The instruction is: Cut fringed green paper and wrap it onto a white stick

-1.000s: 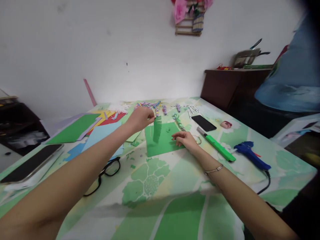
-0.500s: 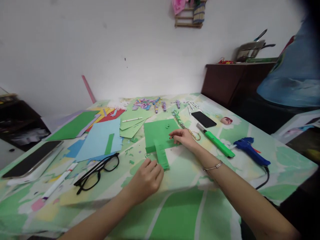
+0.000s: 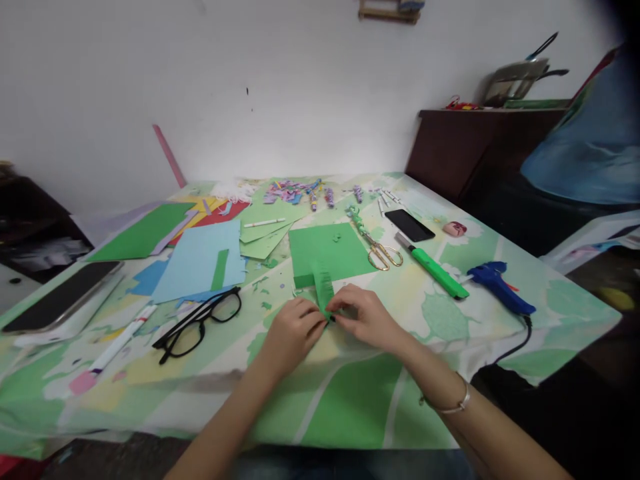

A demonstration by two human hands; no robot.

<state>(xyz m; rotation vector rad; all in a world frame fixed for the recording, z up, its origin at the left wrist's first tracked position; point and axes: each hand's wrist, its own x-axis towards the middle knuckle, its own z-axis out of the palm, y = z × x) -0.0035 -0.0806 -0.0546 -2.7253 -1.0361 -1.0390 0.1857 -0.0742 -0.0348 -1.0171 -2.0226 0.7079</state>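
Observation:
A green paper strip (image 3: 324, 283) with a fringed edge runs from the table toward me, its near end between my hands. My left hand (image 3: 296, 331) pinches that near end from the left. From the right, my right hand (image 3: 367, 319) closes its fingertips on the same end, close to a small dark bit I cannot make out. Behind the strip lies a green paper sheet (image 3: 345, 247) with small green scraps on it. Gold-handled scissors (image 3: 384, 253) rest just right of the sheet.
To the right lie a green utility knife (image 3: 440, 273), a blue glue gun (image 3: 500, 287) with a cord, and a black phone (image 3: 410, 225). On the left are eyeglasses (image 3: 200, 323), a marker (image 3: 123, 339), another phone (image 3: 63, 297) and light blue paper (image 3: 200, 257). Paper scraps (image 3: 285, 192) lie at the back.
My right hand has left the area by the scissors and come down to the strip's near end, meeting my left hand there. The view has tipped down.

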